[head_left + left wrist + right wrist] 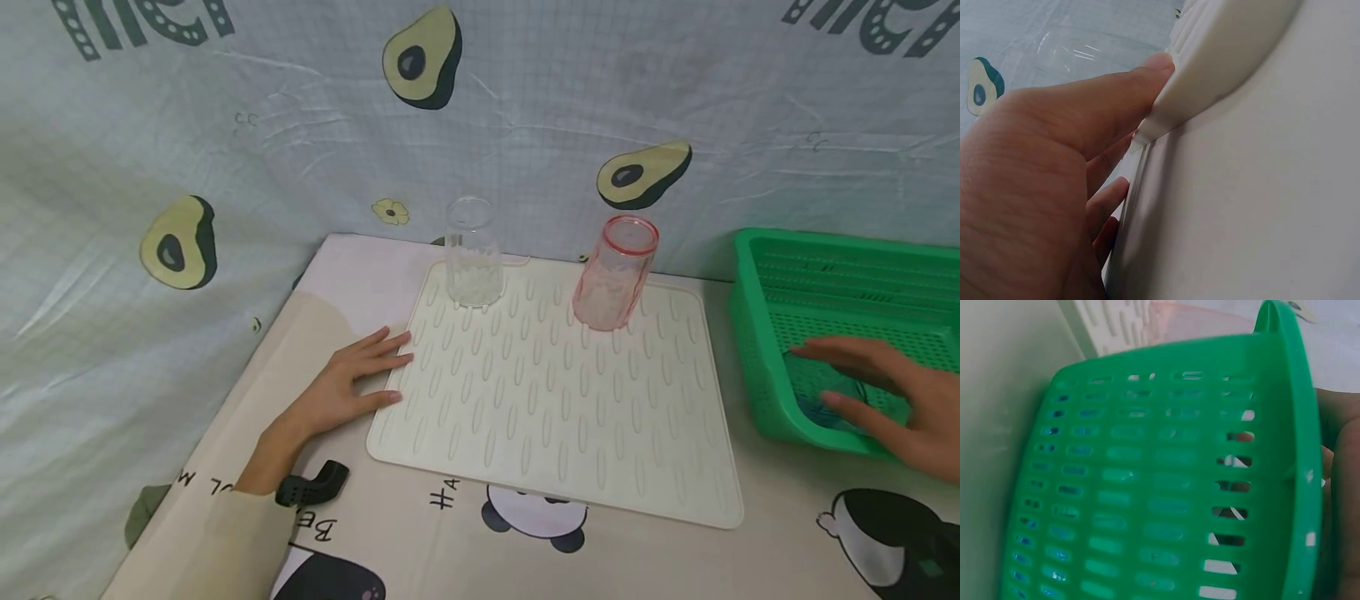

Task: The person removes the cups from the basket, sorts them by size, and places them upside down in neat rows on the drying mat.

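Note:
My left hand (337,392) lies at the left edge of a white ridged drying mat (555,417), fingers spread and fairly straight, fingertips touching the edge. In the left wrist view, the thumb (1110,100) reaches to the mat's rim. On the mat stand a clear glass (475,258) at the back left and a pink-tinted glass (615,275) at the back right. My right hand (900,396) is over the green basket (772,383), thumb and fingers apart. Below it in the basket shows a bluish see-through thing (821,408), partly hidden; its kind is unclear.
The basket's slotted wall (1147,475) fills most of the right wrist view. A patterned cloth (450,533) covers the table. Behind it hangs a pale sheet (525,108) with avocado prints.

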Tool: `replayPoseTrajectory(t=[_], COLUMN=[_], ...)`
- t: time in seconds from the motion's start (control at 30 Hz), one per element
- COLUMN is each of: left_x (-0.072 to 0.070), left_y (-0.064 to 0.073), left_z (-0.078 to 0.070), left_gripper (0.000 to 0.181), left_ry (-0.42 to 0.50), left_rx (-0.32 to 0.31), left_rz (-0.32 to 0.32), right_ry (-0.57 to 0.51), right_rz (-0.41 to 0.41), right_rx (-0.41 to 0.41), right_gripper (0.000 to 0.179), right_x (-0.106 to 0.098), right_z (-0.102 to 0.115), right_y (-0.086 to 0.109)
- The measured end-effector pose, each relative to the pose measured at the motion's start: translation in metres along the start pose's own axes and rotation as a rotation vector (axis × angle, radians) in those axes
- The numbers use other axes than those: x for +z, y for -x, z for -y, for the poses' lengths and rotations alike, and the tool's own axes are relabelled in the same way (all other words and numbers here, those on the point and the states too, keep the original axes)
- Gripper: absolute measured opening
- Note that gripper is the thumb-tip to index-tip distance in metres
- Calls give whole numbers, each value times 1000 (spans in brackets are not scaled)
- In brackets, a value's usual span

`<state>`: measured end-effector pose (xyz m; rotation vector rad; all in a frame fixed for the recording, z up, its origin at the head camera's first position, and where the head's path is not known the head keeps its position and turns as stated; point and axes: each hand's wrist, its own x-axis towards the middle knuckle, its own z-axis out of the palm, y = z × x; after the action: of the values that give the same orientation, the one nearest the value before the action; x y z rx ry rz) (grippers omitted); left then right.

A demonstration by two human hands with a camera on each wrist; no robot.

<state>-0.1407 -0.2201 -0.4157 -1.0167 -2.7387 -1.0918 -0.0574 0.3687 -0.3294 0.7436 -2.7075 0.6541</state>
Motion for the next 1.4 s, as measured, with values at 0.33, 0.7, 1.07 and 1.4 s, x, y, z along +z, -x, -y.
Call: replayPoseTrajectory(t=[0.33, 0.7, 1.07, 1.4], left_x=[0, -1, -1, -1], left_y=[2, 2, 2, 1], left_z=[0, -1, -1, -1], left_gripper=[52, 52, 54, 54], left_ry=[12, 16, -6, -3], left_rx=[-7, -25, -30, -24], left_rz=[3, 6, 20, 16], right_ry=[49, 163, 265, 278], right_rz=[70, 126, 295, 313], right_rx=[84, 65, 133, 144], right_gripper=[79, 85, 89, 81], right_x=[-3, -10, -13, -13], right_z=[-11, -28, -34, -38], right_y=[-1, -9, -18, -24])
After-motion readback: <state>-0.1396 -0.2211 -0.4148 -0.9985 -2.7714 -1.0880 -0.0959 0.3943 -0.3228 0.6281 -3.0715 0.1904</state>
